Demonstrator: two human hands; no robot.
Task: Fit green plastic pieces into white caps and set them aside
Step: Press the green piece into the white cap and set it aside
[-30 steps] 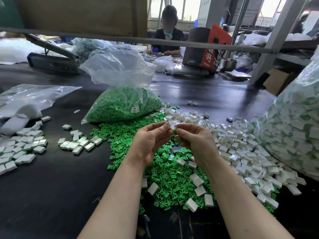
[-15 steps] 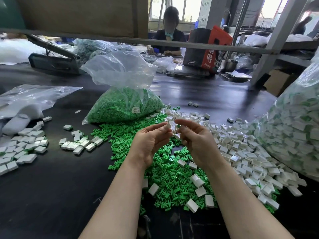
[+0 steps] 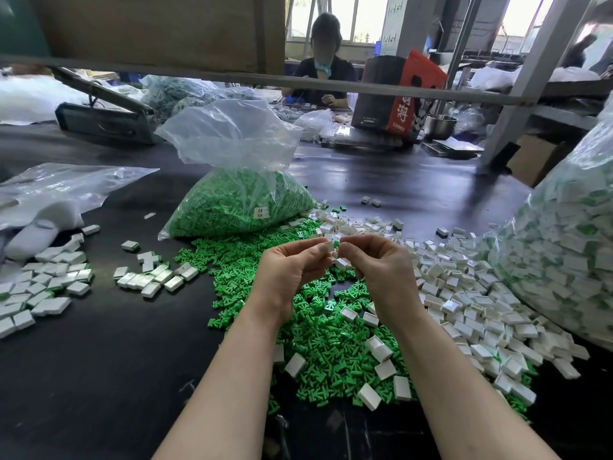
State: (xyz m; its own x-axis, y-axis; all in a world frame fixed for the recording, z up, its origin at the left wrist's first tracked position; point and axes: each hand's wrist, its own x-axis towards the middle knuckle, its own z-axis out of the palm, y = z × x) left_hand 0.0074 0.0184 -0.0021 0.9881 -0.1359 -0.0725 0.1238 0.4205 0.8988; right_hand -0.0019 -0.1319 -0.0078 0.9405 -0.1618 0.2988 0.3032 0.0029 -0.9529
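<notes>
Left hand (image 3: pixel 292 267): pinches a white cap (image 3: pixel 329 246) at fingertip level.
Right hand (image 3: pixel 378 267): pinches a green piece (image 3: pixel 336 244) against that cap.
Green pile (image 3: pixel 318 330): directly beneath the hands.
Finished caps (image 3: pixel 49 287): 9 o'clock.
Bare table (image 3: pixel 99 376): 7 o'clock, near edge.

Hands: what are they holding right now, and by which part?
Left hand pinches a white cap at its side; right hand pinches a green piece by its end.
</notes>
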